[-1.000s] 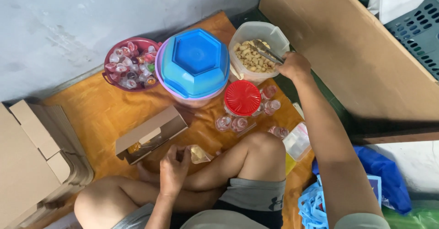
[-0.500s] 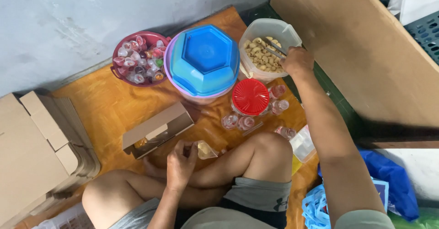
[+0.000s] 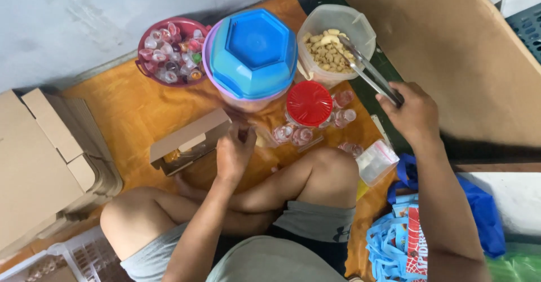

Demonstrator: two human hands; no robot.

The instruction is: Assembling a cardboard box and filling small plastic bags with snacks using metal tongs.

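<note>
The right hand (image 3: 414,113) has its fingers pinching a pair of metal tongs (image 3: 369,73), tips just over the pale nuts in the clear plastic tub (image 3: 360,25) at the far edge of the orange mat (image 3: 129,113). I'd keep the tips low and squeeze gently. The left hand (image 3: 234,152) curls loosely by the small open cardboard box (image 3: 189,141); whether it grips anything I cannot tell.

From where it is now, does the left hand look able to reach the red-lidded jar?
Probably yes. The left hand sits by the small cardboard box, and the red-lidded jar stands just beyond it on the orange mat. Only small clear cups lie between, low enough to pass over.
</note>
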